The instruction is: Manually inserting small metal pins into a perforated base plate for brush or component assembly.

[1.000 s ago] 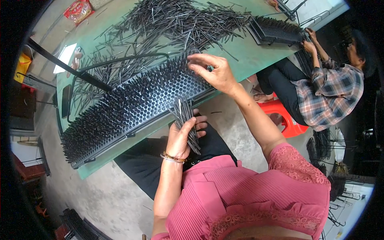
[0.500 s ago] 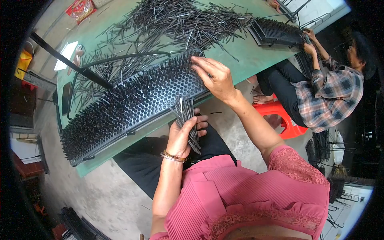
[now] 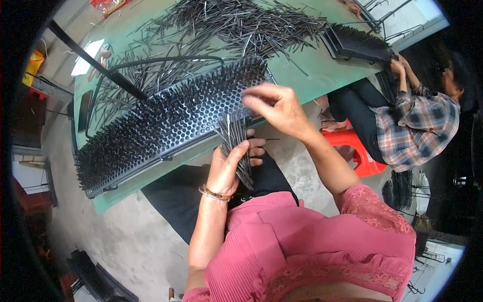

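A bundle of thin dark strips [image 3: 233,132] is gripped in my left hand [image 3: 224,168], upright above my lap, its top end overlapping the near edge of a long black perforated rack [image 3: 188,132]. Many short strips stand upright in the rack's holes, densest along the far side and left end; bare holes show along the near side. My right hand [image 3: 282,108] hangs over the rack's right end, above and right of the bundle. Its thumb and fingers point left, blurred by motion, so whether they pinch a strip cannot be made out.
Loose strips lie in a large pile [image 3: 246,27] across the green tabletop [image 3: 307,83]. A black bar [image 3: 95,60] slants over the rack's left part. At the right, a person in a plaid shirt [image 3: 422,128] works at another rack [image 3: 359,45], beside a red stool [image 3: 359,156].
My right hand has come down from the rack's far right corner toward the bundle. My left hand keeps its grip on the bundle. The whole view has shifted slightly.
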The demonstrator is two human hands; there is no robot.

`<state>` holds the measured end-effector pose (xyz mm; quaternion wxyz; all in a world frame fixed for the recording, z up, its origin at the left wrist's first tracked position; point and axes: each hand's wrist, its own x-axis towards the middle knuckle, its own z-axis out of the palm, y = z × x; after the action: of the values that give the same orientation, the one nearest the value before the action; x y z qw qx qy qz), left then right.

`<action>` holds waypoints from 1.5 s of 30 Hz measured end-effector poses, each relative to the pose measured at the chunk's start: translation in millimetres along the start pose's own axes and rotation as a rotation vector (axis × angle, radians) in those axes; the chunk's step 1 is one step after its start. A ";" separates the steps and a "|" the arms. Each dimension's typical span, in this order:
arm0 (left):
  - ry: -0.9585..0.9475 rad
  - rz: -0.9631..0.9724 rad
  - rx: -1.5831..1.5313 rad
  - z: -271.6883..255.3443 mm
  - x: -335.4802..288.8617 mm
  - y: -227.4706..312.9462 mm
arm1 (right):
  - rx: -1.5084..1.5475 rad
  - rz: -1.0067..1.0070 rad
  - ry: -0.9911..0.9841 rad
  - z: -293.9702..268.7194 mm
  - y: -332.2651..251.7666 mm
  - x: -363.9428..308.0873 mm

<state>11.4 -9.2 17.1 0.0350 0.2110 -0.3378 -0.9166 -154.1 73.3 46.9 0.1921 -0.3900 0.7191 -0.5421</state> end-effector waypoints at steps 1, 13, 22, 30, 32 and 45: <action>-0.021 0.018 0.004 2.6 -1.8 3.7 | 0.009 0.069 -0.073 2.2 -7.9 -4.7; 0.034 0.054 0.064 -4.7 -9.3 -2.2 | 0.320 0.348 -0.252 8.3 -14.9 -2.5; 0.065 0.060 0.062 -22.6 -20.8 0.1 | 0.218 -0.043 0.069 19.0 -27.8 21.5; 0.087 0.090 -0.014 -34.0 -28.5 -0.2 | 0.037 -0.349 0.075 56.7 -18.9 49.0; 0.059 0.093 -0.058 -35.0 -28.3 0.5 | -0.002 -0.353 0.078 58.2 -19.9 50.3; 0.112 0.017 0.022 -37.7 -30.6 1.0 | -0.201 -0.444 0.083 57.2 -17.5 56.2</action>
<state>54.5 -26.4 3.1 0.0591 0.2597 -0.3473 -0.8991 -142.9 -7.9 52.1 -0.0012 -0.5331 0.6734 -0.5122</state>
